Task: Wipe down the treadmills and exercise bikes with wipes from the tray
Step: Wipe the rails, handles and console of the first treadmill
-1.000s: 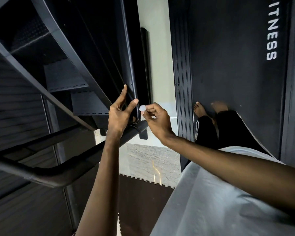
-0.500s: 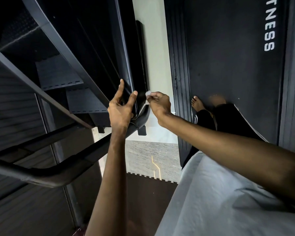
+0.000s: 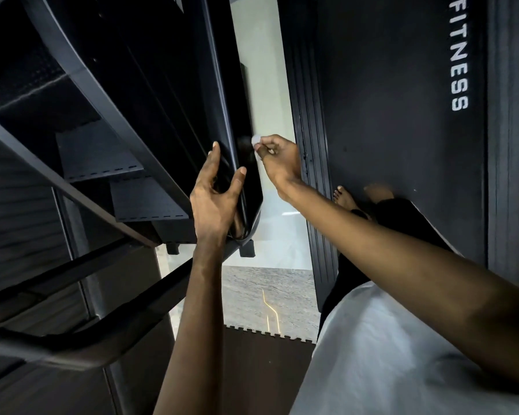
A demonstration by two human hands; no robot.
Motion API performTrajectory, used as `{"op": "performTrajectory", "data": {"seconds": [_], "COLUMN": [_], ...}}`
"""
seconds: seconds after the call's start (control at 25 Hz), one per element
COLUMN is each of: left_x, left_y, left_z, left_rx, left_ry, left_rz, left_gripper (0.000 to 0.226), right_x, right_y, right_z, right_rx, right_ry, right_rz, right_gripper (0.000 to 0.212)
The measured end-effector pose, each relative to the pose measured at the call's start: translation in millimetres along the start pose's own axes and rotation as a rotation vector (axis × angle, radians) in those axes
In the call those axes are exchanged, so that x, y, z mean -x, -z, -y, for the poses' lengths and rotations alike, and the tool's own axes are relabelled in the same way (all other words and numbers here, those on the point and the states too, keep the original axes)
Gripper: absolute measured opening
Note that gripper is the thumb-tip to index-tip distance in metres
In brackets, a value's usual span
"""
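**Wipe on the panel's right face, stroke axis runs up-frame**

Far left: dark handrail [image 3: 81, 345] sweeps across low. Stepped ribbed plates [image 3: 150, 202] sit above it. I can't tell what kind of machine this is from here

Centre-left: glossy black panel [image 3: 222, 115], long and narrow. Its long axis runs up-frame, leaning slightly left at the top, and its rounded lower end is nearest me

Left hand [image 3: 213, 202] is at that lower end, spread and unclenched. Forefinger lies straight up the left face, thumb is straight on the right edge, so it straddles the edge. Looks like bracing, not a clasp. The other fingers curl behind and I can't tell if they catch anything

Just right of the panel: wipe [image 3: 256, 140], a small white wad, touching the panel's right face. It sits above the left thumb. Right hand [image 3: 277, 163] pinches it between thumb and curled fingertips, knuckles toward me

Key relation: the wipe is already on the surface, on the right side, with the right hand directly behind it. The left hand is lower and on the other side, so it's out of the stroke path. My read: the next pass goes along the long axis, up-frame or down toward the rounded end. Going down means running into the left thumb

Right: treadmill belt [image 3: 402, 115] with FITNESS lettering, bare feet [image 3: 346, 197] standing on it. Tray not in view
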State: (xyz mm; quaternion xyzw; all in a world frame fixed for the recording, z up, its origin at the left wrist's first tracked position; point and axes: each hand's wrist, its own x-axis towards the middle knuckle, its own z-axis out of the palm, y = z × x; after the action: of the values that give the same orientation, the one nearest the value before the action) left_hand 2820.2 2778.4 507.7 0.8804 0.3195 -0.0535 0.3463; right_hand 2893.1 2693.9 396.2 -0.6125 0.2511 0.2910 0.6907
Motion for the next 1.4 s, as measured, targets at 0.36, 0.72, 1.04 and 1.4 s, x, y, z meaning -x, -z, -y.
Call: {"op": "performTrajectory", "data": {"seconds": [0.36,0.72,1.04,1.4], "left_x": [-9.2,-13.7,-38.3,-82.6], "left_y": [7.5,15.4,18.4,22.9], "left_z": [-1.8,6.0,-15.4,-50.3], "left_rx": [0.051,0.140,0.092,0.034], "left_ry": [0.024,-0.009,-0.060,-0.029], "left_rz": [0.037,0.065,0.116,0.101], "left_gripper": [0.055,0.042,0.054,0.054], "right_x": [52.3,62.2,5.4,-53.5], "right_y": [12.4,12.3,-4.7,-18.2], "right_z": [-4.7,7.2,33.9,79.6], "right_rx": [0.134,0.181,0.140,0.087], "right_ry": [0.265,0.364,0.216,0.187], "right_rz": [0.059,0.028,-0.047,-0.036], "right_gripper": [0.025,0.007,0.009,0.010]}}
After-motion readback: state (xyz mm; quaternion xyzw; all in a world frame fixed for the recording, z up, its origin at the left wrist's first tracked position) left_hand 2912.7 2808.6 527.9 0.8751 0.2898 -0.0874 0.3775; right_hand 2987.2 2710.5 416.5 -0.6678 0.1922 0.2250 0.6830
